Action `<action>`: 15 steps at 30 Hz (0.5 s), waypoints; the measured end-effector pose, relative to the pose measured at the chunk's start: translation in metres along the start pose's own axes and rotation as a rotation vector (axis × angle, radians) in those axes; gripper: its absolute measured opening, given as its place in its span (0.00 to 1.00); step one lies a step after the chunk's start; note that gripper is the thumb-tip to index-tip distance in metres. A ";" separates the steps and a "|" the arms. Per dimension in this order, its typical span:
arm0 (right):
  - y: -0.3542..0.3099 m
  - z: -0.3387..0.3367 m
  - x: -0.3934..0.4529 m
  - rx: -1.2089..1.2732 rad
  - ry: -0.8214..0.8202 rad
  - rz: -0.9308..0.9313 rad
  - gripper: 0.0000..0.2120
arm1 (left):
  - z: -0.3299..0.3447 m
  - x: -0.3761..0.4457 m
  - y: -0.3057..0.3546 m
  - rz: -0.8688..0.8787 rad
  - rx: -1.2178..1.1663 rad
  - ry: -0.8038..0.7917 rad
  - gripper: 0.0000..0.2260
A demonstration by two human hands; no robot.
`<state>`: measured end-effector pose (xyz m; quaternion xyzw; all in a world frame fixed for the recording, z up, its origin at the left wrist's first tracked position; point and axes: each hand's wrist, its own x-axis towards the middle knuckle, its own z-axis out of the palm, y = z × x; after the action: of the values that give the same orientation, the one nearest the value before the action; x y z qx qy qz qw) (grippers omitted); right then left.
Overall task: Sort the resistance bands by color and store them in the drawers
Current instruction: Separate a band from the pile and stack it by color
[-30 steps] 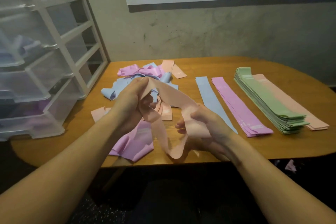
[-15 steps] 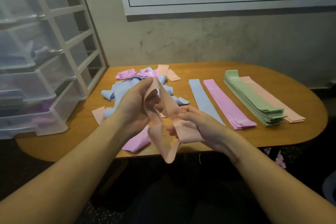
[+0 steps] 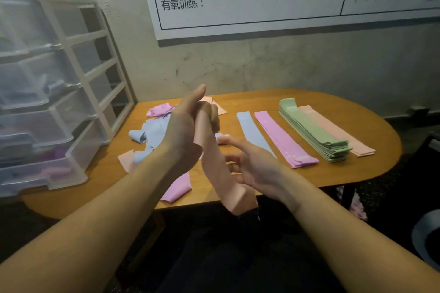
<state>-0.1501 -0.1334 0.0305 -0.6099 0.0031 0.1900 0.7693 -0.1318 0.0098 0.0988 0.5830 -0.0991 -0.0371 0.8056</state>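
My left hand (image 3: 188,126) is raised over the table and grips the top end of a peach resistance band (image 3: 221,173), which hangs straight down past the front edge. My right hand (image 3: 254,164) is beside the band's lower half with fingers spread and relaxed, touching it lightly. Behind my hands lies a loose heap of blue, pink and peach bands (image 3: 152,133). To the right lie sorted piles: blue (image 3: 252,131), pink (image 3: 283,140), green (image 3: 314,131) and peach (image 3: 342,133).
A clear plastic drawer unit (image 3: 47,107) in a white frame stands on the wooden table (image 3: 371,169) at the left, drawers pulled partly out with bands inside. A whiteboard (image 3: 262,0) hangs on the wall behind. Dark floor lies below the table.
My left hand lifted the peach band up and it now hangs untwisted. My right hand let go of its grip and opened. The view tilted upward.
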 end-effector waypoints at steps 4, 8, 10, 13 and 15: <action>-0.004 0.007 -0.011 -0.293 -0.030 -0.066 0.17 | 0.009 -0.006 0.003 0.026 -0.138 -0.091 0.26; -0.004 -0.001 -0.016 -0.324 0.095 -0.193 0.12 | 0.007 -0.010 0.002 0.055 0.011 -0.168 0.25; -0.006 -0.010 -0.019 -0.320 0.158 -0.236 0.14 | 0.002 -0.009 -0.001 0.072 0.095 -0.174 0.20; -0.014 -0.024 -0.027 -0.228 0.173 -0.261 0.12 | -0.007 -0.007 -0.008 0.048 0.094 -0.126 0.16; -0.017 -0.030 -0.031 -0.106 0.142 -0.237 0.08 | -0.012 -0.007 -0.015 0.022 0.133 -0.074 0.14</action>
<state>-0.1667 -0.1731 0.0465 -0.6579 -0.0243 0.0541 0.7508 -0.1350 0.0178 0.0800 0.6321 -0.1375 -0.0433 0.7613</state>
